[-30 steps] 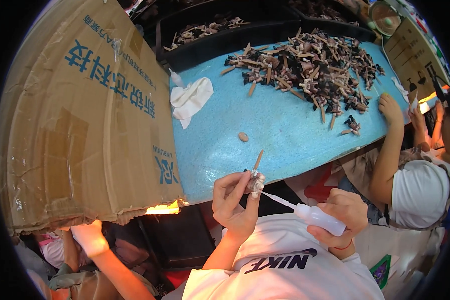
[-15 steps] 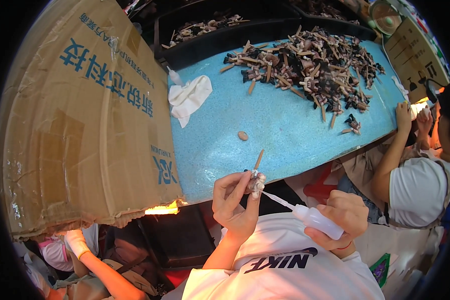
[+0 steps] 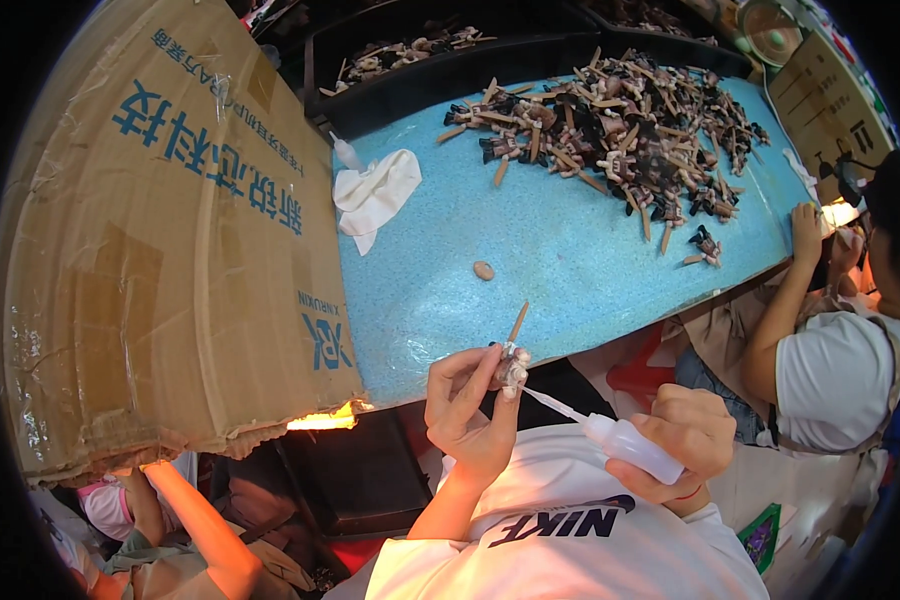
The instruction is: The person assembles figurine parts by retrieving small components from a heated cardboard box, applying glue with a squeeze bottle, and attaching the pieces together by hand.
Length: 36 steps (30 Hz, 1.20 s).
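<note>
Between the thumb and fingers of my left hand (image 3: 473, 405) is a small figurine (image 3: 513, 370), pale and brownish, with a flat tan stick (image 3: 517, 322) pointing up from it. My right hand (image 3: 685, 440) is wrapped round a translucent white squeeze bottle (image 3: 632, 446), held tilted. Its thin nozzle (image 3: 550, 403) points left, and the tip is at the lower side of the figurine; whether it touches I cannot tell. Both hands are just off the front edge of the blue-topped table (image 3: 420, 320). A small tan oval piece (image 3: 483, 270) lies on the table beyond them.
A large heap of similar figurines (image 3: 630, 130) covers the back right, with one figurine (image 3: 707, 246) apart. A white cloth (image 3: 378, 195) and another small bottle (image 3: 347, 154) lie by the tall cardboard box (image 3: 170, 250). Black trays (image 3: 450, 80) stand behind. Co-workers sit right (image 3: 835, 375) and lower left (image 3: 185, 520).
My hands, the figurine and the bottle stay nearly in place, with the view shifting slightly. At lower left a co-worker's arm has moved up toward the box edge.
</note>
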{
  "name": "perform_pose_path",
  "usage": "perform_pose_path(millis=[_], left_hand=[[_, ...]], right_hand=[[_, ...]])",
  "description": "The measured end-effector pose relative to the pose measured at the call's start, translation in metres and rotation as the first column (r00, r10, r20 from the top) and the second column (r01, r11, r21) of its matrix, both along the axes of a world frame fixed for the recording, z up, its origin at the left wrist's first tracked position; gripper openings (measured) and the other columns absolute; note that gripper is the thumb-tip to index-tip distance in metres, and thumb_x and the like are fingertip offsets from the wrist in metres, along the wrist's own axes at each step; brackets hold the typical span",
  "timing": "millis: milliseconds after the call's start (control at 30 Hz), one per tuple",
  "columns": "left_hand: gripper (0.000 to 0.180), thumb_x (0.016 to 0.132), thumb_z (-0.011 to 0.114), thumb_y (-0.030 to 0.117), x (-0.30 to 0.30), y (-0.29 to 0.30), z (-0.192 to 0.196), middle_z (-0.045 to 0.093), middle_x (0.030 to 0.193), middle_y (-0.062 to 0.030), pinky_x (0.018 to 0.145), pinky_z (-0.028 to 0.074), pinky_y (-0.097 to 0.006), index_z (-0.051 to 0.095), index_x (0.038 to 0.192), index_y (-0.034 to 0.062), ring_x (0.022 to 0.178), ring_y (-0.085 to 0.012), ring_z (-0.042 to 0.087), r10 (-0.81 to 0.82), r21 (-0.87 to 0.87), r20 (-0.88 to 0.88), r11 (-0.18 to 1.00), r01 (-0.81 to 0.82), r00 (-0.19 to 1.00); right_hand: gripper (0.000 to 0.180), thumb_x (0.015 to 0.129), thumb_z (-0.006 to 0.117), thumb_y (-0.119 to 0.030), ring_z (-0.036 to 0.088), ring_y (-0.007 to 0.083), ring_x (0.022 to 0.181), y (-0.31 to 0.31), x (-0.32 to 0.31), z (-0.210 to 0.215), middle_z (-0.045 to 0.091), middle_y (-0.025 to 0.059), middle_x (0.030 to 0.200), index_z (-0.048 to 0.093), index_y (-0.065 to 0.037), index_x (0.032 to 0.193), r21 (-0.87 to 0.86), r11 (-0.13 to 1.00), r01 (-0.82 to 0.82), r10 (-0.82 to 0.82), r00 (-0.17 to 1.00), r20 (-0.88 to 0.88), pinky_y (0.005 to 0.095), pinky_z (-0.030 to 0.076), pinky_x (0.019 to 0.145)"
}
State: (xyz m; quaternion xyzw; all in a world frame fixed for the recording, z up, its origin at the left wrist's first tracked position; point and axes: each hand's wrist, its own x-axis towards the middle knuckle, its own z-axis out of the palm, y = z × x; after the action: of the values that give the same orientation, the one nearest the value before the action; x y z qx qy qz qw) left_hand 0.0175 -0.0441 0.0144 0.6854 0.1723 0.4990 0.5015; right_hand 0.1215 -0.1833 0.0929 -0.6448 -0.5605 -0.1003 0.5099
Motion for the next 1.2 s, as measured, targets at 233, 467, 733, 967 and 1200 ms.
perform_pose_path(millis=[233, 467, 733, 967, 1200], left_hand=[[0.032, 0.073, 0.064, -0.011, 0.0007, -0.0012, -0.0003, 0.054, 0.101, -0.0127, 0.066, 0.052, -0.022, 0.062, 0.105, -0.0043, 0.082, -0.0180, 0.062, 0.007, -0.028, 0.011, 1.000, -0.006, 1.000], [0.033, 0.072, 0.065, -0.011, -0.0014, -0.0020, -0.0025, 0.054, 0.100, -0.0126, 0.067, 0.052, -0.022, 0.062, 0.104, -0.0041, 0.082, -0.0174, 0.062, 0.001, -0.063, 0.018, 0.998, 0.000, 1.000], [0.036, 0.070, 0.066, -0.012, -0.0025, -0.0024, -0.0035, 0.054, 0.100, -0.0122, 0.067, 0.051, -0.023, 0.063, 0.104, -0.0037, 0.081, -0.0163, 0.062, -0.002, -0.080, -0.011, 0.997, 0.002, 1.000], [0.037, 0.069, 0.068, -0.012, -0.0054, -0.0031, -0.0063, 0.055, 0.099, -0.0130, 0.070, 0.052, -0.024, 0.063, 0.104, -0.0042, 0.082, -0.0179, 0.062, -0.016, -0.125, -0.008, 0.992, 0.015, 1.000], [0.029, 0.076, 0.059, -0.009, -0.0069, -0.0033, -0.0045, 0.052, 0.102, -0.0149, 0.070, 0.057, -0.032, 0.060, 0.105, -0.0072, 0.080, -0.0255, 0.064, -0.095, -0.121, -0.002, 0.988, 0.094, 0.996]], right_hand=[[0.030, 0.058, 0.074, -0.019, 0.037, 0.0168, 0.034, 0.0018, -0.0002, 0.0005, 0.042, 0.0048, 0.045, 0.057, 0.003, 0.071, -0.011, 1.000, -0.003, 0.003, 1.000, 0.007, 0.0260, 0.027, 0.035], [0.030, 0.059, 0.074, -0.020, 0.037, 0.0169, 0.034, 0.0008, -0.0013, -0.0006, 0.042, 0.0045, 0.045, 0.057, 0.003, 0.071, -0.013, 1.000, -0.006, 0.006, 1.000, 0.000, 0.0260, 0.027, 0.035], [0.032, 0.060, 0.074, -0.022, 0.038, 0.0173, 0.035, 0.0005, -0.0016, 0.0010, 0.043, 0.0054, 0.046, 0.057, 0.003, 0.070, -0.046, 0.999, -0.007, 0.007, 1.000, -0.001, 0.0261, 0.027, 0.035], [0.031, 0.063, 0.072, -0.023, 0.039, 0.0176, 0.035, -0.0040, -0.0003, -0.0049, 0.044, 0.0062, 0.046, 0.057, 0.003, 0.071, 0.013, 1.000, -0.017, 0.018, 0.998, -0.055, 0.0261, 0.028, 0.035], [0.035, 0.056, 0.080, -0.012, 0.039, 0.0165, 0.038, -0.0030, 0.0025, -0.0014, 0.045, 0.0046, 0.050, 0.058, 0.003, 0.079, 0.001, 1.000, -0.027, 0.027, 0.998, -0.058, 0.0256, 0.026, 0.035]])
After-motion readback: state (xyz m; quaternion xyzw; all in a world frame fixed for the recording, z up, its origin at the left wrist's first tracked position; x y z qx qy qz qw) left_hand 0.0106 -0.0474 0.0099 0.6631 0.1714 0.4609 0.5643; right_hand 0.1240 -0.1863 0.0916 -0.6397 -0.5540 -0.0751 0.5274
